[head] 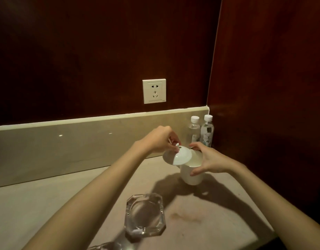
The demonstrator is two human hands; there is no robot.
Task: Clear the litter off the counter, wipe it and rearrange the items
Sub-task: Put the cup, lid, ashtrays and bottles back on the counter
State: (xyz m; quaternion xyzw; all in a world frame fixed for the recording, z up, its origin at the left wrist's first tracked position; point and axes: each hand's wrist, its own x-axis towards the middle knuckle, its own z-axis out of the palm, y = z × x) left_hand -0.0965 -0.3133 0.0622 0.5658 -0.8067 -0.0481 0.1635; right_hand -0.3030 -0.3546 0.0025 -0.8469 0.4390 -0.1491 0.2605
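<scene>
Left hand [160, 139] pinches the domed white ceramic lid [177, 156] by its knob; right hand [209, 159] cups the white ceramic mug [190, 175]; both likely fragile, slippery.

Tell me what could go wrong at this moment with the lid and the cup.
1. The left hand pinches only the small knob of the white ceramic lid, which sits tilted, half off the white ceramic cup; it may slip and chip.
2. The right hand grips the cup near its rim; a push could tip it.
3. The clear glass ashtray lies under the left forearm and might be knocked.
</scene>
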